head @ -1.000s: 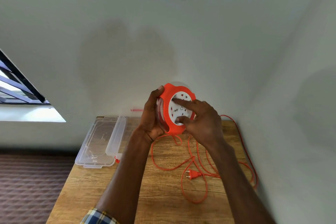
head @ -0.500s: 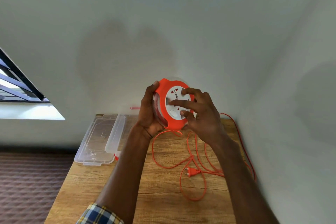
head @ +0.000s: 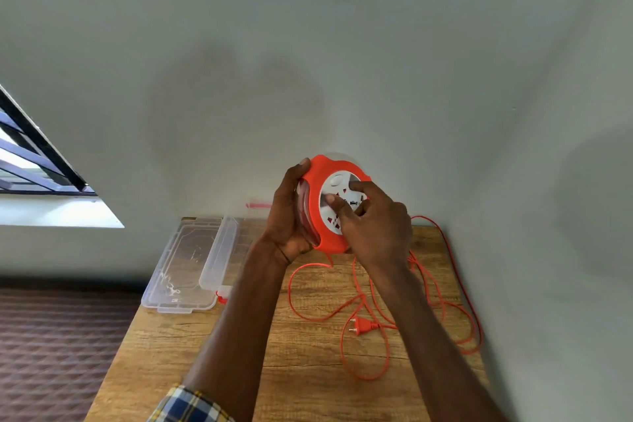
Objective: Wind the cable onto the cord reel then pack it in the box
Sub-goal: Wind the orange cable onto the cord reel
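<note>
I hold an orange cord reel with a white socket face upright above the wooden table. My left hand grips its clear back and rim from the left. My right hand presses fingers on the white centre disc. An orange cable hangs from the reel's bottom and lies in loose loops on the table, ending in an orange plug. A clear plastic box stands at the table's far left, partly hidden behind my left arm.
The box's clear lid lies open flat over the table's left edge. Pale walls close in behind and on the right. A window is at the left, and patterned floor lies below the table's left edge.
The white centre disc has turned under my right fingers, whose grip has shifted on it. The reel sits slightly higher than a second ago, and the cable loops have shifted a little on the table.
</note>
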Available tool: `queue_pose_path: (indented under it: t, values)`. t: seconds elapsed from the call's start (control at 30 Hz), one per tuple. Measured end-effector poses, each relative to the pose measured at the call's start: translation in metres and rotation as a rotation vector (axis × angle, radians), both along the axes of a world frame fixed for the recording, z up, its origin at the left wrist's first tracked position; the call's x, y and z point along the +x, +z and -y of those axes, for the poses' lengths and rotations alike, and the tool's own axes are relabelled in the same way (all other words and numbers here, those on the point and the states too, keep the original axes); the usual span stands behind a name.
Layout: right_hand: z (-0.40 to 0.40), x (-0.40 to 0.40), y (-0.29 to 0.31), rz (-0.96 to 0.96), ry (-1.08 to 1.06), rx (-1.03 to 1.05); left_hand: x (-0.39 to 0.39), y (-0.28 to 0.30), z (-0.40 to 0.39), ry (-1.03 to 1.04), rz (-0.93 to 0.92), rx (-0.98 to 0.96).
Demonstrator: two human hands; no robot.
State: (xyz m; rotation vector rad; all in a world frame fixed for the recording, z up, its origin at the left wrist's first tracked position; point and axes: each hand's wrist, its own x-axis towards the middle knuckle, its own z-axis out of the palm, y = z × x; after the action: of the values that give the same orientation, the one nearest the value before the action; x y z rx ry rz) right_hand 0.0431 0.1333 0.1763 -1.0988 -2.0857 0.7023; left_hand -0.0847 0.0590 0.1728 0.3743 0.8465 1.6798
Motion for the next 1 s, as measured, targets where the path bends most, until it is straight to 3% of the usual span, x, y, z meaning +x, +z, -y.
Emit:
queue_pose_path:
  t: [0.23,0.37,0.5,0.83,1.0]
  values:
    - [-0.023,0.012,-0.008,-0.066,0.246,0.183,-0.002,-0.002,0.0,-0.01,0.058,0.053]
    - [-0.033,0.019,-0.016,0.03,0.388,0.294,-0.009,-0.01,-0.002,-0.018,0.074,0.063]
    - [-0.028,0.015,-0.019,0.01,0.484,0.282,-0.006,-0.01,-0.001,-0.001,0.076,0.06]
    - [-0.024,0.011,-0.018,0.059,0.318,0.323,-0.005,-0.004,0.0,0.006,0.034,-0.003]
    - [-0.01,0.009,-0.012,-0.042,0.176,0.12,-0.003,0.001,0.0,0.0,0.022,0.009]
